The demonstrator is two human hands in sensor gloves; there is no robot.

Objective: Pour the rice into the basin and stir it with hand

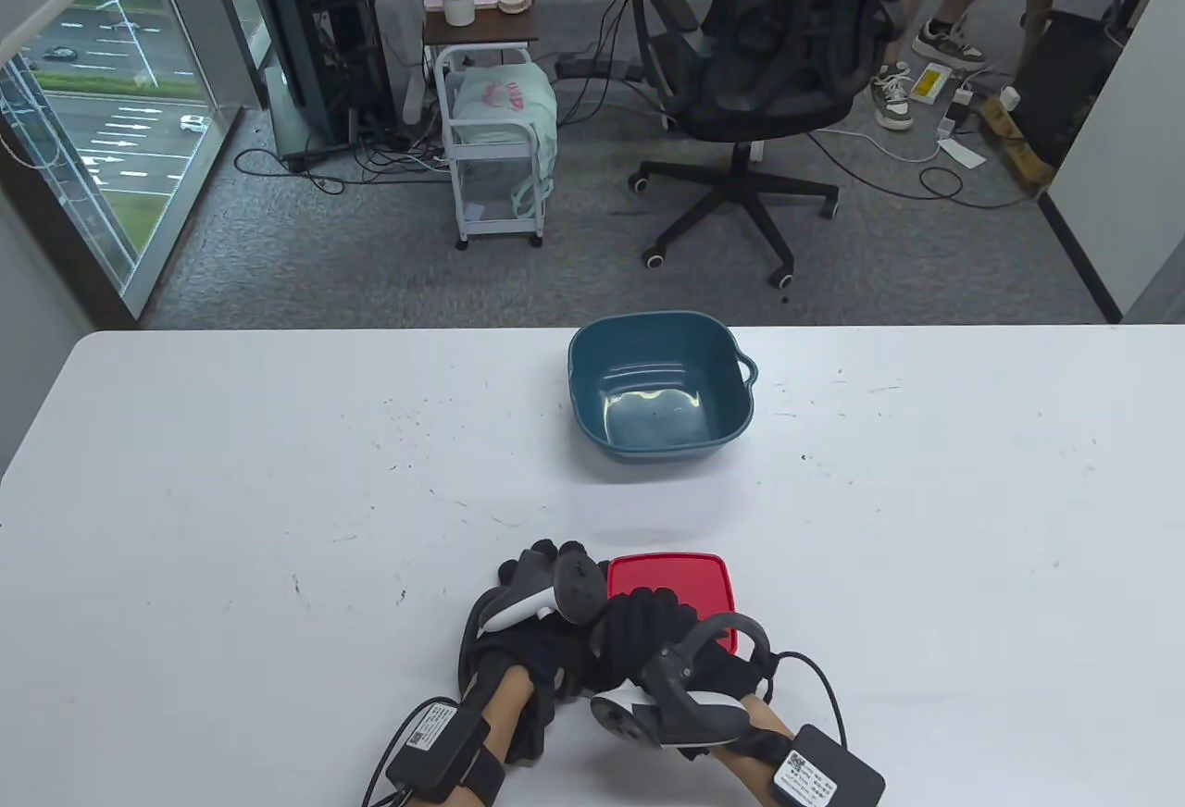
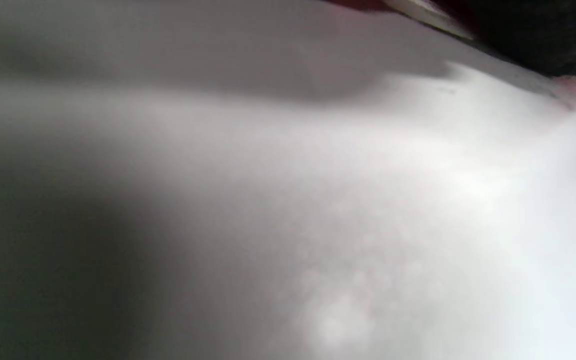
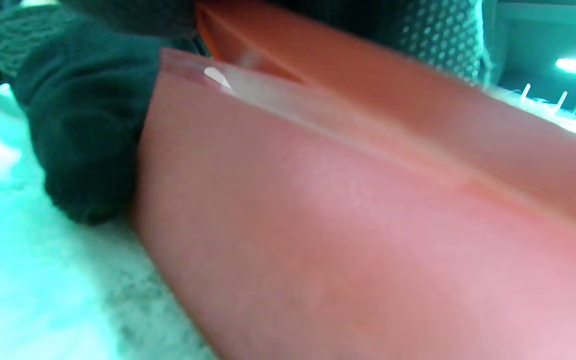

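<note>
White and lightly scuffed, the counter stands before an office floor with a swivel chair and a small cart behind it. Toward its far edge sits the blue basin, with no rice in it that I can see. Close to the near edge is the red-lidded container, lid on, and both gloved hands are gathered at its near-left corner. The right hand lies over the near edge of the lid with its fingers curled down onto it; the right wrist view shows a pinkish translucent wall under a red lid rim, a dark glove pressed to the box's corner. The left hand is against the container's left side, but its tracker hides the fingers and the left wrist view is mostly blurred counter, so whether it grips the box or only steadies it I cannot tell. Probably the step in hand is opening the lid or taking up the box. The basin lies straight ahead of the hands, well apart, past bare counter, slightly nearer the right hand's side.
</note>
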